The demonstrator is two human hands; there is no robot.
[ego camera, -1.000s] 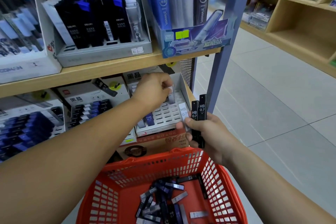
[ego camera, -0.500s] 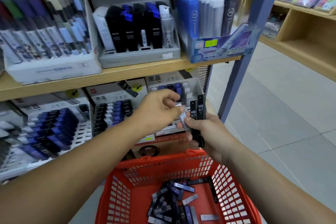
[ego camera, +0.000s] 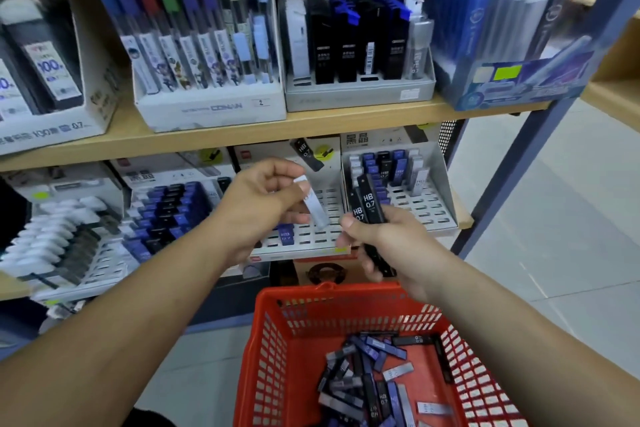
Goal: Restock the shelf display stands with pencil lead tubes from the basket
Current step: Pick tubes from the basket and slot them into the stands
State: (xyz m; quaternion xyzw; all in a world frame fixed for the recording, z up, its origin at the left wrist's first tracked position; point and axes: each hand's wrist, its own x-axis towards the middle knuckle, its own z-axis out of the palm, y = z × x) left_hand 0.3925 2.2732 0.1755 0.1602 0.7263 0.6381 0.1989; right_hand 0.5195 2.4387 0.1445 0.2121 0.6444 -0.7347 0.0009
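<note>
My left hand [ego camera: 263, 204] pinches a clear grey lead tube [ego camera: 313, 201] just in front of a white slotted display stand [ego camera: 311, 236] on the lower shelf; that stand holds one blue tube [ego camera: 286, 234]. My right hand [ego camera: 384, 246] grips two black "HB 0.7" lead tubes [ego camera: 369, 211] upright, close beside the grey one. Below, a red basket [ego camera: 346, 312] holds several loose black, blue and grey tubes [ego camera: 370, 378]. To the right, another white stand [ego camera: 426, 204] carries several blue, black and grey tubes at its back.
The upper wooden shelf [ego camera: 277, 125] carries several boxes of pencil leads and refills. Fuller stands [ego camera: 166, 211] of blue, black and white tubes sit lower left. A blue-grey steel post [ego camera: 540, 135] frames the shelf's right end, with tiled floor [ego camera: 561, 236] beyond.
My left hand left the right-hand stand, came to the right hand and now holds a grey tube in front of the middle stand. The view swung left. The right hand kept its black tubes.
</note>
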